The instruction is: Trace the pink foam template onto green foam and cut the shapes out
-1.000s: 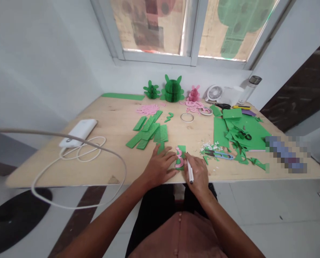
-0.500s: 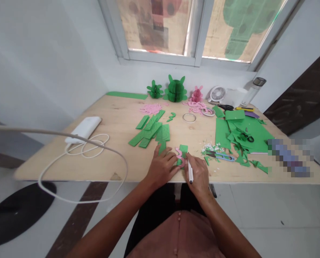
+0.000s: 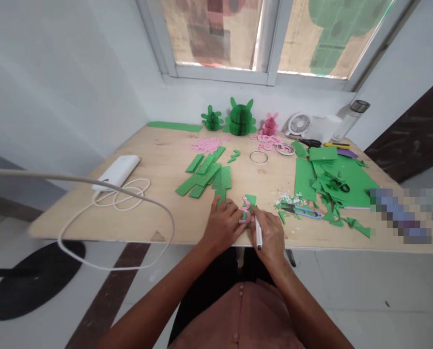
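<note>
A pink curvy paper cutout [image 3: 245, 213], shaped like a 3, lies on a small green paper piece [image 3: 251, 198] near the table's front edge. My left hand [image 3: 222, 223] rests beside it, fingers bent, with fingertips holding the cutout down at its left side. In my right hand [image 3: 270, 232] is a white pen [image 3: 258, 233] with a dark end, its other end hidden at the cutout's right edge. Just beyond my left hand are several green paper strips [image 3: 204, 175], some with drawn outlines. A green curvy cutout [image 3: 234, 155] lies farther back.
Blue-handled thread snips [image 3: 305, 212] lie by white scraps [image 3: 288, 198] at right. Green sheets [image 3: 305, 179] and offcuts are beyond. Pink cutouts [image 3: 205, 145], a tape roll [image 3: 285, 149], a ring [image 3: 259, 157] and paper figures [image 3: 240, 118] stand or lie behind. A cable [image 3: 111, 186] loops at left.
The view has shifted slightly. My hands stay around the pink cutout, which shows a little more now, with the left fingers at its side. The pen remains in my right hand.
</note>
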Demonstrator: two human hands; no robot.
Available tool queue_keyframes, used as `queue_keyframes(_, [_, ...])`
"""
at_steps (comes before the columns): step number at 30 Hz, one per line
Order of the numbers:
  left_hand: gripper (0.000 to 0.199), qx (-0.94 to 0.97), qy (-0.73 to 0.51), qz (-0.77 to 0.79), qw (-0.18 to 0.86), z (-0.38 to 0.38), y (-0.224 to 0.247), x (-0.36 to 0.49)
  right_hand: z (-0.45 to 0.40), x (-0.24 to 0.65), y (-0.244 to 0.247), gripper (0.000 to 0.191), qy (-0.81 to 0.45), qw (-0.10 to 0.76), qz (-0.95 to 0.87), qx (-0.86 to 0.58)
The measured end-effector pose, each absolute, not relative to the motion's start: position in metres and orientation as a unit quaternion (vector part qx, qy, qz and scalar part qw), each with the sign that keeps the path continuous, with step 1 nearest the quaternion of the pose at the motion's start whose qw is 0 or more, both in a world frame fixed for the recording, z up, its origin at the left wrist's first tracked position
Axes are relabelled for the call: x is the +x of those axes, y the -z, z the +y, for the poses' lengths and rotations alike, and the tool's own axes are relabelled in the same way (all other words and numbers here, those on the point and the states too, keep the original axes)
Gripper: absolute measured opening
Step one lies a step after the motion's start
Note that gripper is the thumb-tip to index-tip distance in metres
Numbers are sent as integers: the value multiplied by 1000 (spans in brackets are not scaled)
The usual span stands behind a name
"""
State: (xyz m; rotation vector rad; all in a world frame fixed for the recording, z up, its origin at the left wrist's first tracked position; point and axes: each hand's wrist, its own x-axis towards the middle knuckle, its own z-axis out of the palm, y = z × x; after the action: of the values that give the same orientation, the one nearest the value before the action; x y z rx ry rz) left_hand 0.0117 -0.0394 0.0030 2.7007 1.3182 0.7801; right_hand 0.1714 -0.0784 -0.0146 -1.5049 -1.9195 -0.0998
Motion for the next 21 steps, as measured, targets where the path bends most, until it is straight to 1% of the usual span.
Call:
queue_keyframes(7, [11, 860, -239, 450, 29, -40, -6, 12, -76, 172, 17, 30, 65, 338, -739, -579])
queue_keyframes(15, [14, 831, -231, 506, -4, -37, -8, -19, -77, 172, 19, 30, 75, 338, -744, -571])
queue_keyframes(18, [16, 818, -275, 504, 31, -43, -22, -18, -76, 172, 19, 31, 75, 338, -742, -574])
queue_keyframes(21, [21, 790, -368, 474, 125, -67, -62, -8, -76, 172, 19, 31, 69, 338, -739, -578])
